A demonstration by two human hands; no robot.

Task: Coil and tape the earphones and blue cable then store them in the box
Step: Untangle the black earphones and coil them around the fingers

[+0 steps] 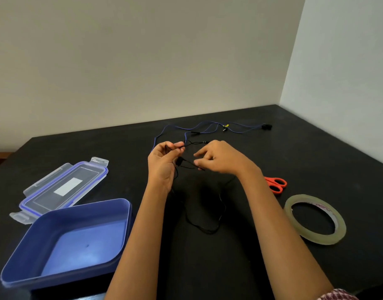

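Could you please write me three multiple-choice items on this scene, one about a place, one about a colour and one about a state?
1. Where does the tape roll lie on the table?
A. right of the arms
B. inside the box
C. on the lid

2. What colour are the scissors' handles?
A. green
B. orange-red
C. white

3. What state is the box in?
A. shut
B. open and holding cables
C. open and empty

Answers:
1 A, it lies flat near the scissors.
2 B, both loops are orange-red.
3 C, its lid lies behind it and its floor is bare.

Black table (316,148), pale corner walls (142,61)
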